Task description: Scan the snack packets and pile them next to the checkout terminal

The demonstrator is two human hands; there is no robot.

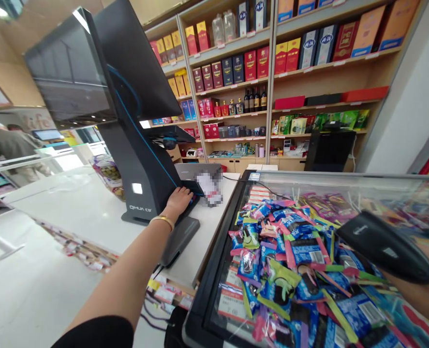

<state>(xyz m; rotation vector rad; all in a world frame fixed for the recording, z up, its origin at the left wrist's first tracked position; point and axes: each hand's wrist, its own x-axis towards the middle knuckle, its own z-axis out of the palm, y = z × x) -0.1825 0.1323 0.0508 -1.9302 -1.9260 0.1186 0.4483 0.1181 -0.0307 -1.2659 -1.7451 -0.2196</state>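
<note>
Ahead in the head view, my left hand (180, 199) lies flat, fingers released, on the one checkout terminal (127, 111) standing on the table (83, 208), while my right hand (422, 290) grasps the single black scanner (384, 245) above countless snack packets (290, 261), apparently for reading barcodes.

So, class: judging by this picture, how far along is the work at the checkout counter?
Done: many snack packets already lie heaped on the glass counter. In hand: the left hand rests at the base of the checkout terminal, and the black barcode scanner hovers above the heap; the right hand holding it is barely visible. Left: nothing shows which packets are scanned.
</note>
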